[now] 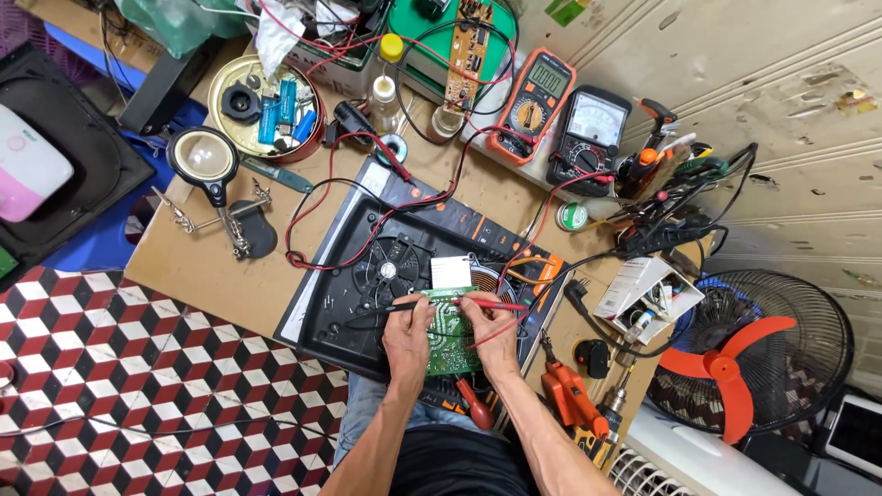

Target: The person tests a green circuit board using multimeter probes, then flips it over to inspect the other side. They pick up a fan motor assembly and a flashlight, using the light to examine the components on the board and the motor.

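Probes on green PCB (448, 332), which sits on the opened black cooktop base (344, 303) next to the copper coil (501, 280): left hand (407, 335) pinches black probe (404, 308), right hand (490, 329) pinches red probe (487, 304), tips meeting near board's top edge. Board prob light, stiff, fragile w/ solder side up, so grip by edges only. Long axis runs away from the person; both probes lie roughly crosswise, tips pointing inward.

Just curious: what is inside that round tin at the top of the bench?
The tin holds blue cylinders, probably batteries, and a dark round part. Whatever lies beneath them is covered.
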